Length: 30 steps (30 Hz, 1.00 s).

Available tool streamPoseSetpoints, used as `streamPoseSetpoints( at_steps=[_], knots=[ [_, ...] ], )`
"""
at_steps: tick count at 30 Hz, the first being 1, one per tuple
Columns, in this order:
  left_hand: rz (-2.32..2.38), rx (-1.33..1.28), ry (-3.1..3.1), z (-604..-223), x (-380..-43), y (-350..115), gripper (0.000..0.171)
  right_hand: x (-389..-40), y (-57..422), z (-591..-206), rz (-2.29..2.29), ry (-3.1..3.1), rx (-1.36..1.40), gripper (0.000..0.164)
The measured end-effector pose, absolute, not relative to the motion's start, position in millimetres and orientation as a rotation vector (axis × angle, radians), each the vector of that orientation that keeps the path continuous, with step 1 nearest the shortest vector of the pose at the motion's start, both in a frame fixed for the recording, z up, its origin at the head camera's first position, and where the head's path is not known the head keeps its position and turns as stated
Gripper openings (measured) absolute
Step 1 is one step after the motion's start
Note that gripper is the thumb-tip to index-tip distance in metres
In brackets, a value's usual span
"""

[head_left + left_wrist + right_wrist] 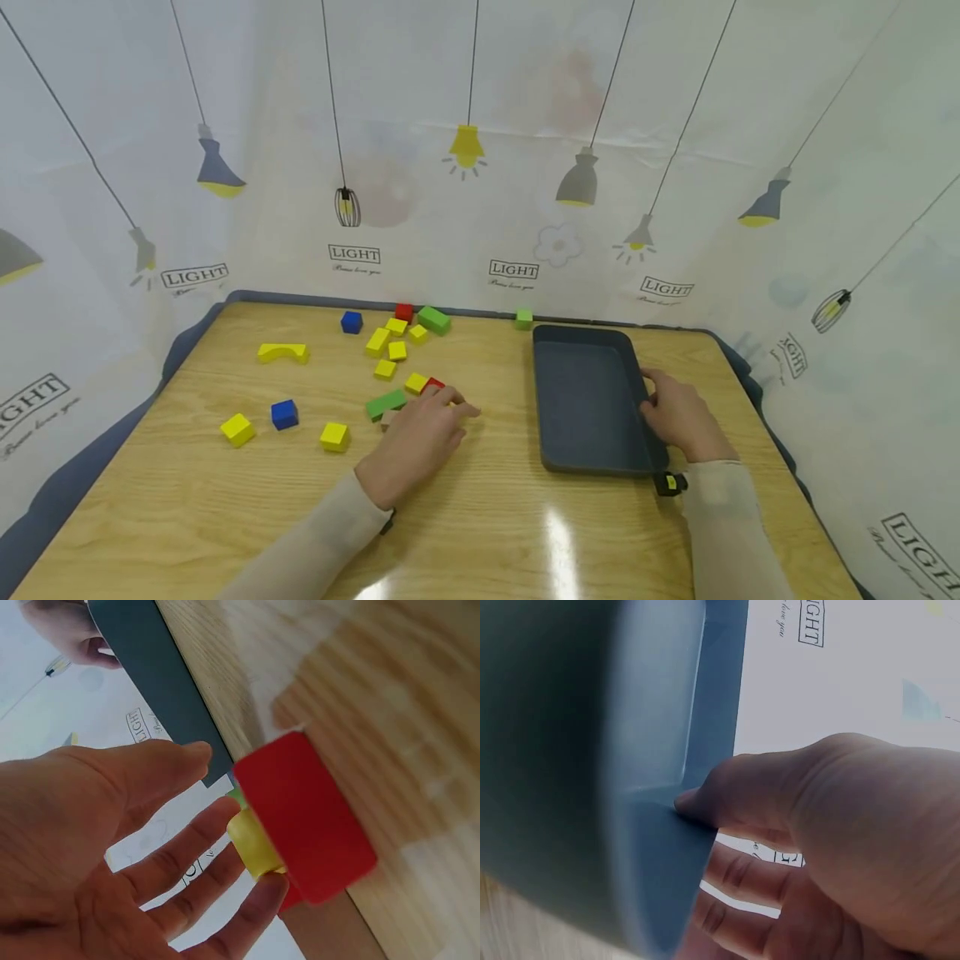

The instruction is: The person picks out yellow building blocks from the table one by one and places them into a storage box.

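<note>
My right hand [681, 417] grips the right side wall of a dark grey rectangular tray [588, 467]. In the right wrist view its thumb lies over the rim [705, 817] on the inside, with the fingers outside. My left hand [416, 446] hovers low over the table left of the tray, fingers spread and thumb apart. Close to it in the left wrist view are a red block [304, 817] and a yellow block [253, 844], with fingertips right at the yellow one. A green block [386, 405] and a plain wooden block [387, 419], partly hidden, lie beside this hand.
Several yellow blocks [378, 342] cluster toward the back, near a red block [403, 312] and a green block [433, 320]. Blue blocks [284, 414] and a yellow arch [283, 352] lie leftward. Another green block [523, 318] sits behind the tray. Printed cloth [450, 225] surrounds the wooden table [480, 517].
</note>
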<state>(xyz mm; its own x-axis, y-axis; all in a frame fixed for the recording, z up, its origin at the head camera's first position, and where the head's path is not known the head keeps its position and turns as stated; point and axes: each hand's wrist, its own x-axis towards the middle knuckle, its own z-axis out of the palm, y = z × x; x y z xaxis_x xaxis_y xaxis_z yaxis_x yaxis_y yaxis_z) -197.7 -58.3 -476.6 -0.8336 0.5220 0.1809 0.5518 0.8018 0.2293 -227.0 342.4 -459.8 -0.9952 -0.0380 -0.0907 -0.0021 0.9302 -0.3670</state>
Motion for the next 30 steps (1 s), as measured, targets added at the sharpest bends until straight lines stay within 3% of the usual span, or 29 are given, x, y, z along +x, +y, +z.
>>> streamPoseSetpoints(
  at_steps=[30],
  knots=[
    [-0.531, -0.807, -2.962, -480.7, -201.0, -61.5, 0.026, -226.0, 350.0, -459.0, -0.855, 2.843, -0.072, 0.067]
  ],
)
